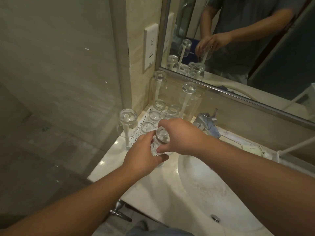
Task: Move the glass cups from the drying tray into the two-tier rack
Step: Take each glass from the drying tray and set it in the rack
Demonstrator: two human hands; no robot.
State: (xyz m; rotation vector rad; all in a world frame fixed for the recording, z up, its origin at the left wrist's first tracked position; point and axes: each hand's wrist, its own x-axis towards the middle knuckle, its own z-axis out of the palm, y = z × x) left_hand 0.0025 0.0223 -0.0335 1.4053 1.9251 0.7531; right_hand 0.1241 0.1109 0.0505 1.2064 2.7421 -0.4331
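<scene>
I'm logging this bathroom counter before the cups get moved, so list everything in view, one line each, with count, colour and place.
Glass cups on pegs: three, clear, upside down on white upright pegs around the tray.
Glass cups on tray: about four, clear, upside down at the tray's middle.
Held glass cup: one, clear, upside down at the tray's near edge.
Drying tray: one, white, perforated, in the counter's back left corner.
Faucet: one, chrome, behind the basin.
Basin: one, white, set in the counter.
Mirror: one, on the wall, reflecting the cups and the person.
Wall socket: one, white, left of the mirror.
Left hand: grips the held cup low.
Right hand: grips the held cup from above.
</scene>
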